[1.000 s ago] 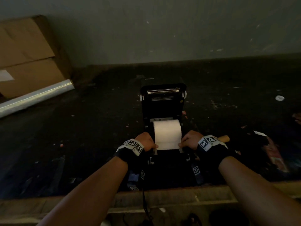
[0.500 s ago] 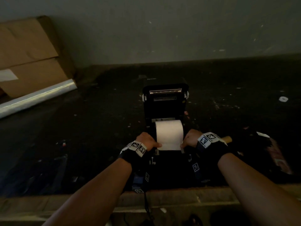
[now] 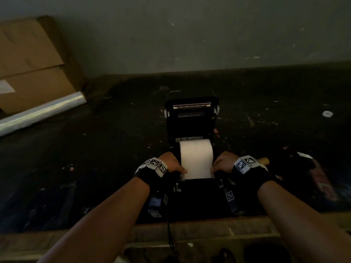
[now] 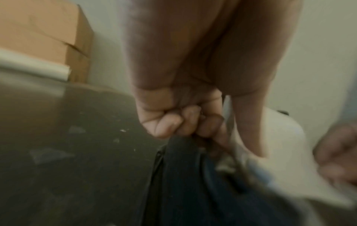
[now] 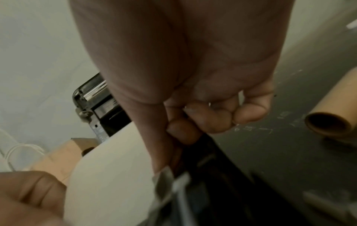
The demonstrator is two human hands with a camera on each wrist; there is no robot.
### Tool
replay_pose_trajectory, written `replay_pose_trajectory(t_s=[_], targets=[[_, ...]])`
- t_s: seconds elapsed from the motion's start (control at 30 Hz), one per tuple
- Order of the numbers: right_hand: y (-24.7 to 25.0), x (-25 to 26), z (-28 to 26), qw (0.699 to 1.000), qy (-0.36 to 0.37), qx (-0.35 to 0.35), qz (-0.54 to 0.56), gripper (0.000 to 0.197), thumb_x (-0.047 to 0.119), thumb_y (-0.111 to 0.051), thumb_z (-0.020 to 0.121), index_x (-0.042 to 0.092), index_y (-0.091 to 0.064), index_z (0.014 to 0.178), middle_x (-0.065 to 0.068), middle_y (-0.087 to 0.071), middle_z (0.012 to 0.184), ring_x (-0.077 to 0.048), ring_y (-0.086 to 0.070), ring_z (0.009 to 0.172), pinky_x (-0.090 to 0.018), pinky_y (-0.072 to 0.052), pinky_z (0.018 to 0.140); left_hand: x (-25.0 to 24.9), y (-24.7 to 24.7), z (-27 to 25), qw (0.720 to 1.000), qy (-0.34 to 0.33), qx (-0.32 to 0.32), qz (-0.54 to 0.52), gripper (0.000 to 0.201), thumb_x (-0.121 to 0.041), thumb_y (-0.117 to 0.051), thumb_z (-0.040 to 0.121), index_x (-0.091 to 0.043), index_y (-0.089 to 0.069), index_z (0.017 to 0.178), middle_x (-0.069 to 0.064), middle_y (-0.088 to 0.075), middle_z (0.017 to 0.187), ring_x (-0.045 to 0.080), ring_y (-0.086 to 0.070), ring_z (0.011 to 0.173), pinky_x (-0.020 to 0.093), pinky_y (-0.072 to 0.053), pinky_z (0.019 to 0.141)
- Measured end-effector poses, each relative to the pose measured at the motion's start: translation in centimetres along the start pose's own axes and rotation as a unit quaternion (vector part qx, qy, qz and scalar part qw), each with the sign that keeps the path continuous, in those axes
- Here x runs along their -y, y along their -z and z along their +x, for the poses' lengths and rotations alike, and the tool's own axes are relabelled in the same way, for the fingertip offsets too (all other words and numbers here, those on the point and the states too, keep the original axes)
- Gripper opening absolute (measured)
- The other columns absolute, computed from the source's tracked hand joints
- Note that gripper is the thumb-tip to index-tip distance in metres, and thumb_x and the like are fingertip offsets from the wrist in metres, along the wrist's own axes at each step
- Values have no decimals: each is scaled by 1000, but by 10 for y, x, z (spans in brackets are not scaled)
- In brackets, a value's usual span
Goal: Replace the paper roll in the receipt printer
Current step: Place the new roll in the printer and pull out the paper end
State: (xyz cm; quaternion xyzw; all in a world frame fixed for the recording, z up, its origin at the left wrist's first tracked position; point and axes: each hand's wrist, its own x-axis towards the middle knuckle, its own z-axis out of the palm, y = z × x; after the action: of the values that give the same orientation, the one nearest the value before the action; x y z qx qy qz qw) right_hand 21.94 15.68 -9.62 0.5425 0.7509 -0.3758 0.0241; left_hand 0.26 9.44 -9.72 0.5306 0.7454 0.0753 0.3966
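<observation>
Item: paper roll (image 3: pixel 196 150), seated in open receipt printer (image 3: pixel 191 118), axis crosswise, free end drawn toward person; left hand (image 3: pixel 171 162) and right hand (image 3: pixel 224 162) each pinch 1 near corner, equally close.

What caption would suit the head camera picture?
Both hands, left hand and right hand, pinch the paper strip drawn from the new roll in the open receipt printer.
</observation>
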Motion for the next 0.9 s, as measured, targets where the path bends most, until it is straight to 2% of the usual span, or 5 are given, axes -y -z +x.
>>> replay_pose_trajectory(t_s=[0.2, 0.37, 0.53, 0.67, 0.9], targets=[[1, 3, 5, 1000, -11, -1, -4, 39, 30, -76, 70, 0, -72, 95, -10, -70, 88, -21, -63, 81, -27, -48, 72, -1, -6, 2, 1000, 5, -16, 13, 53, -30, -75, 74, 2, -62, 114, 17, -63, 121, 30, -59, 112, 32, -47, 92], [-4, -3, 0, 999, -1, -27, 20, 30, 25, -73, 75, 0, -73, 93, -14, -71, 104, -27, -64, 95, -25, -44, 67, -3, -4, 2, 1000, 11, -4, 19, 56, -30, -76, 74, 0, -60, 119, 14, -60, 126, 28, -56, 116, 31, -46, 97], [0, 2, 1, 1000, -11, 2, -14, 31, 26, -71, 76, 5, -72, 98, -10, -70, 112, -24, -63, 102, -26, -47, 83, -4, -5, -1, 1000, 4, -10, 1, 55, -30, -75, 75, -1, -59, 119, 13, -60, 126, 28, -55, 118, 27, -44, 96], [1, 5, -1, 1000, -11, -8, -5, 34, 31, -74, 73, 5, -73, 96, -10, -71, 108, -25, -64, 100, -25, -45, 78, -3, -7, -3, 1000, 11, -14, 14, 54, -28, -77, 72, 3, -62, 114, 18, -63, 121, 32, -60, 111, 36, -49, 96], [1, 7, 0, 999, -24, 12, -21, 30, 22, -74, 72, 5, -72, 97, -11, -70, 112, -25, -63, 103, -30, -50, 91, -11, 0, -4, 1000, 7, 6, 0, 54, -27, -73, 78, 0, -57, 121, 13, -58, 128, 29, -54, 119, 26, -44, 93]])
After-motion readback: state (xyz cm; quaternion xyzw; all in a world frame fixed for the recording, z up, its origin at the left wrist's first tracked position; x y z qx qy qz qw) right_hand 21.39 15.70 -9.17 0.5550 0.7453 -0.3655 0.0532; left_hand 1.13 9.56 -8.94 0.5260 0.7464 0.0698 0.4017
